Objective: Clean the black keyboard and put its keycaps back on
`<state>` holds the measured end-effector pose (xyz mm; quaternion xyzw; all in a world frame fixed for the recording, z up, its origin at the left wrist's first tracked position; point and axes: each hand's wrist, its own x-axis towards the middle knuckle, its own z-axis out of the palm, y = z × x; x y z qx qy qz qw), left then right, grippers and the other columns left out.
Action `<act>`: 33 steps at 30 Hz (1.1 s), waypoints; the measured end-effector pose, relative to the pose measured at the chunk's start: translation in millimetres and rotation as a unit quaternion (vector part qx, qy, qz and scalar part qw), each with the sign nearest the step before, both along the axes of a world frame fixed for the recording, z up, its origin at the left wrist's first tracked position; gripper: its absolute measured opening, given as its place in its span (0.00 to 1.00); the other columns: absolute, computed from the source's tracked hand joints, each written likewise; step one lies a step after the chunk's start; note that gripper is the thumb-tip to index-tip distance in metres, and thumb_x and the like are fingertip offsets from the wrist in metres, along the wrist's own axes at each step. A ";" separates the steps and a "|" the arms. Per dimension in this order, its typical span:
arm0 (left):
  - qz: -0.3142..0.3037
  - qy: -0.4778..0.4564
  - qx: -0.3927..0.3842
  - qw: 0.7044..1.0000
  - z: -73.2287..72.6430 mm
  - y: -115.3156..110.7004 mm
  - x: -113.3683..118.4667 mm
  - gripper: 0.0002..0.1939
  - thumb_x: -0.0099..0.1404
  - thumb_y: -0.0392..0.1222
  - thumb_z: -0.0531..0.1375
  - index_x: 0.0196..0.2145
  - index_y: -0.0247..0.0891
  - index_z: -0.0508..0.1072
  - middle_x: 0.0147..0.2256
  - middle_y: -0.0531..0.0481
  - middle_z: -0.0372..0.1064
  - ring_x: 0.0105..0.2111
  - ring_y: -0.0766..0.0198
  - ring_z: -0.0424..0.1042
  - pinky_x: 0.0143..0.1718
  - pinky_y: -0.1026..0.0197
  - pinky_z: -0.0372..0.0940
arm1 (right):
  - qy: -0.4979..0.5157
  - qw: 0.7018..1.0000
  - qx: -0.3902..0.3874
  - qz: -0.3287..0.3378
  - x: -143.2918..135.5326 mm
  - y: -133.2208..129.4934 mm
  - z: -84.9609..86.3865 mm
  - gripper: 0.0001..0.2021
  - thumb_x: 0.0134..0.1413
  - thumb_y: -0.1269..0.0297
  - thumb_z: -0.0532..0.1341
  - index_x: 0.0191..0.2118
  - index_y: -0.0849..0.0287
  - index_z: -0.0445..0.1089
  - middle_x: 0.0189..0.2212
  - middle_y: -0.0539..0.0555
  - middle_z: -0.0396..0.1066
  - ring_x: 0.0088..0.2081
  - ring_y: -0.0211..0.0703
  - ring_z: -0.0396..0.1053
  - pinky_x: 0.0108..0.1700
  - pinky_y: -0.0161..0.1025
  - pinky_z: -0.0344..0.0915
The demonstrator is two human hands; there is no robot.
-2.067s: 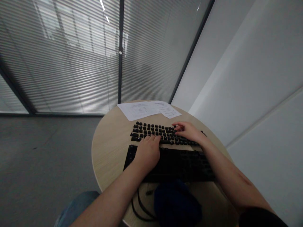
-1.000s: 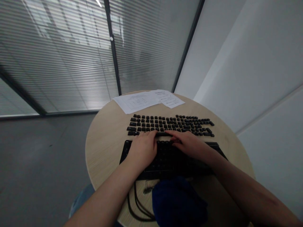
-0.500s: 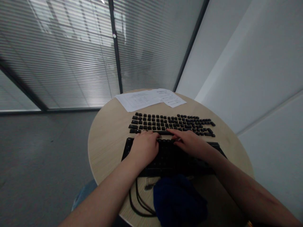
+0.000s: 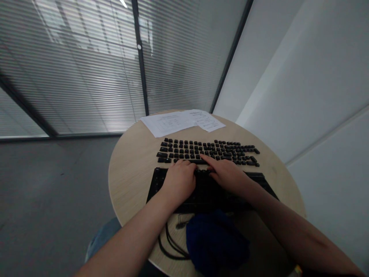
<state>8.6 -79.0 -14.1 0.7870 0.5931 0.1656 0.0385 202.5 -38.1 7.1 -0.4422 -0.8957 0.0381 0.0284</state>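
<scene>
Keycaps [image 4: 227,154] on round table [image 4: 129,173] near blinds [image 4: 86,80]

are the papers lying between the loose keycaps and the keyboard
No, the papers lie beyond the far side of the keycaps, while the keyboard is on the keycaps' near side.

Plastic keycaps [image 4: 205,148], smooth wood-look table [image 4: 129,173]

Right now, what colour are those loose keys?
The loose keys are black, as seen in the head view.
</scene>
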 end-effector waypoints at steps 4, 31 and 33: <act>-0.011 0.015 0.004 1.000 -2.2 0.3 2.4 0.15 0.68 0.32 0.53 0.45 0.37 0.79 0.43 0.41 0.77 0.47 0.49 0.72 0.52 0.47 0.64 | -0.011 1.000 0.006 -0.014 -4.7 -2.1 5.9 0.36 0.59 0.74 0.57 0.73 0.58 0.53 0.48 0.60 0.80 0.48 0.54 0.77 0.50 0.45 0.68; -0.018 0.085 0.046 0.995 11.5 5.0 4.6 0.15 0.68 0.30 0.54 0.42 0.35 0.80 0.41 0.40 0.77 0.46 0.52 0.73 0.49 0.52 0.69 | -0.030 0.999 0.044 0.012 -12.3 6.4 5.1 0.45 0.56 0.75 0.61 0.76 0.61 0.43 0.43 0.64 0.80 0.47 0.57 0.78 0.48 0.45 0.69; -0.003 0.087 0.045 0.995 14.2 6.9 3.3 0.15 0.68 0.30 0.54 0.42 0.36 0.80 0.41 0.41 0.77 0.45 0.52 0.74 0.48 0.53 0.69 | -0.020 0.999 0.035 0.017 -11.2 9.3 3.5 0.46 0.54 0.75 0.63 0.76 0.61 0.42 0.43 0.63 0.81 0.46 0.57 0.77 0.48 0.45 0.69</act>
